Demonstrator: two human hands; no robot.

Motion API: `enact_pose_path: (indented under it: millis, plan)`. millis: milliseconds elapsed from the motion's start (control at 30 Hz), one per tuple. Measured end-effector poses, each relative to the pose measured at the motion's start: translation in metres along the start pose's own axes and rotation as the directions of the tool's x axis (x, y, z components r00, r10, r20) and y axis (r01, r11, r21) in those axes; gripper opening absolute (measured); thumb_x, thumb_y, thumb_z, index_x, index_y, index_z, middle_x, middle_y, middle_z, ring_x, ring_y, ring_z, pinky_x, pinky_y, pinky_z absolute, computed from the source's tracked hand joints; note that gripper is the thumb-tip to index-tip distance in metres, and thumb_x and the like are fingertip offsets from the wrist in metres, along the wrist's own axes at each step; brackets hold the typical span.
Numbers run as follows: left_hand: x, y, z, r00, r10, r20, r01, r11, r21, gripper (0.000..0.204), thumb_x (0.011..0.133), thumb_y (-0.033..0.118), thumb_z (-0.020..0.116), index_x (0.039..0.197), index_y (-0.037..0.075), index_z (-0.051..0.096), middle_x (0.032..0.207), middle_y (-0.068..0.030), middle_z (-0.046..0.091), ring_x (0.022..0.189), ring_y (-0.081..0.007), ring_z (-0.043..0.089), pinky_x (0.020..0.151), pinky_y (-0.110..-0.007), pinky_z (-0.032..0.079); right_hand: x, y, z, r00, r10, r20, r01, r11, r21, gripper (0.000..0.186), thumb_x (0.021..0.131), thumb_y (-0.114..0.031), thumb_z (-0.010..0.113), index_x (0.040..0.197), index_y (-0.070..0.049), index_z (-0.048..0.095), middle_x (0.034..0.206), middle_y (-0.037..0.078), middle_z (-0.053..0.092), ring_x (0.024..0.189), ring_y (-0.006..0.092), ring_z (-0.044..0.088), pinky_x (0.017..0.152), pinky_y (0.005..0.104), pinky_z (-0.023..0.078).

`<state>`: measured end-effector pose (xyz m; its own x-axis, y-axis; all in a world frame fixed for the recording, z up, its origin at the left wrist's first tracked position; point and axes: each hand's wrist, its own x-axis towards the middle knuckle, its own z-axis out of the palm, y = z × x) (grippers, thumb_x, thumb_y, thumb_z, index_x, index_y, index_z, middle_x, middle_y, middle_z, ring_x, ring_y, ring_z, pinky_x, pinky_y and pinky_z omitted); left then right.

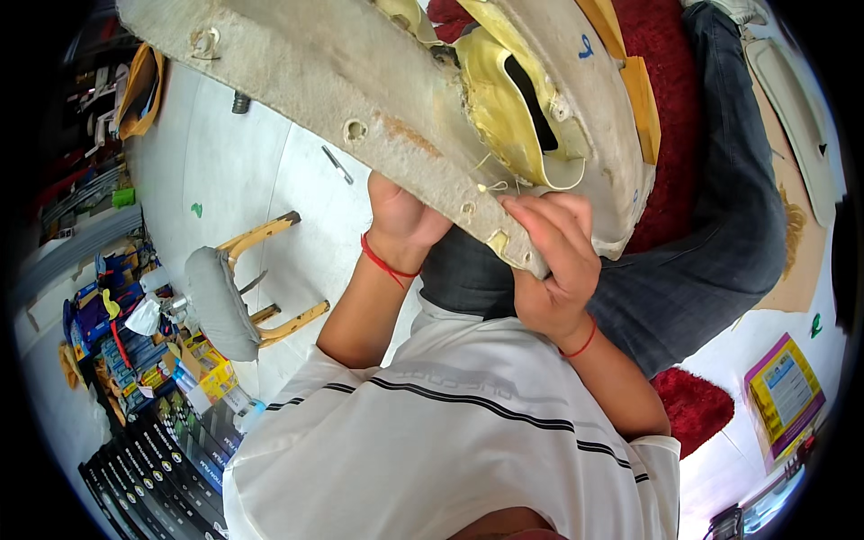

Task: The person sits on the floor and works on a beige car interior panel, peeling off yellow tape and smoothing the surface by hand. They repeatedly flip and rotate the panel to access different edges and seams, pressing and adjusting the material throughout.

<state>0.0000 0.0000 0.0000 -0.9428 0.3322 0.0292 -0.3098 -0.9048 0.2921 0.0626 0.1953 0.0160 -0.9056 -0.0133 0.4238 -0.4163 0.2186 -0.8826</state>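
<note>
A large beige felt-like panel [297,81] with holes, orange stains and a yellow moulded opening [486,99] spans the upper middle, held up above my lap. My left hand [400,211] grips it from beneath, its fingers mostly hidden behind the panel, a red string on the wrist. My right hand [553,261] wraps its fingers over the panel's lower right end, near some loose white threads [490,187] by the yellow part.
A grey padded stool [220,306] stands at left, with cluttered boxes [202,373] and black rolls [144,468] beyond. A pen-like tool [337,164] lies on the white floor. A red rug [688,414], cardboard [792,270] and a yellow-purple package [783,396] are at right.
</note>
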Motion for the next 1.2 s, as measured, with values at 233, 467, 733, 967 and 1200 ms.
enact_pose_path:
  millis: [233, 467, 733, 967, 1200]
  plan:
    - [-0.010, 0.002, -0.001, 0.981, -0.012, -0.193, 0.019, 0.999, 0.037, 0.066, 0.105, 0.051, 0.052, 0.154, 0.008, 0.047, 0.155, -0.0121, 0.052, 0.143, -0.0323, 0.050, 0.120, -0.052, 0.039, -0.005, 0.000, -0.013, 0.999, -0.029, 0.026, 0.029, 0.999, 0.021, 0.055, 0.065, -0.002, 0.060, 0.118, 0.003, 0.075, 0.117, 0.015, 0.074, 0.096, 0.0336, 0.060, 0.089, 0.0400, 0.051]
    - [-0.018, 0.028, -0.028, 0.962, -0.004, -0.275, 0.062, 0.977, 0.203, 0.069, 0.104, 0.054, 0.052, 0.156, 0.009, 0.045, 0.157, -0.0125, 0.049, 0.144, -0.0330, 0.048, 0.119, -0.053, 0.039, -0.019, -0.004, -0.025, 0.999, -0.048, -0.001, 0.048, 0.998, 0.048, 0.054, 0.064, 0.001, 0.059, 0.116, 0.005, 0.073, 0.113, 0.016, 0.076, 0.092, 0.0336, 0.060, 0.086, 0.0403, 0.050]
    - [-0.014, 0.007, -0.006, 0.986, 0.073, -0.151, -0.007, 0.918, 0.396, 0.065, 0.102, 0.048, 0.059, 0.152, 0.008, 0.049, 0.151, -0.0122, 0.055, 0.138, -0.0317, 0.053, 0.115, -0.051, 0.044, -0.015, -0.007, -0.022, 1.000, -0.017, 0.003, 0.017, 0.997, 0.079, 0.051, 0.065, 0.006, 0.059, 0.114, 0.005, 0.073, 0.114, 0.017, 0.075, 0.095, 0.0333, 0.061, 0.088, 0.0399, 0.051]
    - [0.008, -0.013, -0.012, 0.991, 0.105, -0.084, -0.058, 0.898, 0.435, 0.061, 0.101, 0.044, 0.064, 0.148, 0.007, 0.053, 0.145, -0.0120, 0.060, 0.132, -0.0306, 0.058, 0.112, -0.048, 0.048, -0.018, -0.007, -0.024, 1.000, -0.022, -0.023, 0.024, 0.996, 0.083, 0.052, 0.063, 0.008, 0.058, 0.114, 0.006, 0.072, 0.114, 0.017, 0.074, 0.096, 0.0333, 0.062, 0.089, 0.0396, 0.052]
    - [-0.005, -0.008, -0.004, 0.990, 0.104, -0.096, -0.048, 0.885, 0.463, 0.057, 0.099, 0.039, 0.070, 0.145, 0.006, 0.057, 0.140, -0.0118, 0.065, 0.127, -0.0295, 0.063, 0.108, -0.046, 0.052, -0.012, -0.006, -0.023, 0.999, -0.010, -0.039, 0.014, 0.995, 0.100, 0.057, 0.060, 0.008, 0.056, 0.115, 0.007, 0.072, 0.114, 0.019, 0.074, 0.097, 0.0352, 0.064, 0.090, 0.0404, 0.053]
